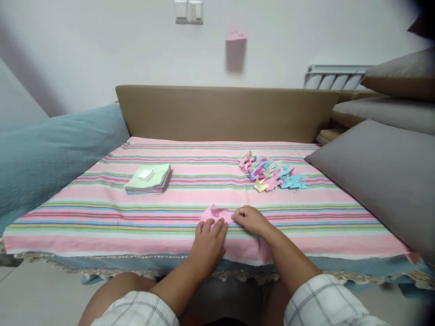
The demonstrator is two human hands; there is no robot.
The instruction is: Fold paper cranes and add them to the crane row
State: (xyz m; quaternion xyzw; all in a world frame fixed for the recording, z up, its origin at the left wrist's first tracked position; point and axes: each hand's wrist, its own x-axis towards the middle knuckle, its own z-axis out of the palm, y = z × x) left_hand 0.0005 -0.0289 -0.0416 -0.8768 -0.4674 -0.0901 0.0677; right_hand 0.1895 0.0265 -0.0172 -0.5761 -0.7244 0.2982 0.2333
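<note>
A partly folded sheet of pink paper (222, 214) lies on the striped cloth in front of me. My left hand (210, 242) rests flat on its near edge with the fingers stretched out. At the paper's right corner my right hand (250, 219) is closed, pinching that corner between thumb and fingers. Farther back on the right is a cluster of folded paper cranes (268, 172) in pink, purple, blue, green and yellow. To the left stands a stack of square coloured paper (159, 182), a small white block (146, 175) lying on top.
The striped cloth (102, 217) covers a seat with a brown backrest (224, 113). A blue-covered armrest (61, 149) borders the left side. Grey cushions (377, 176) are piled on the right. On the wall are light switches (189, 11) and a pink note (235, 35).
</note>
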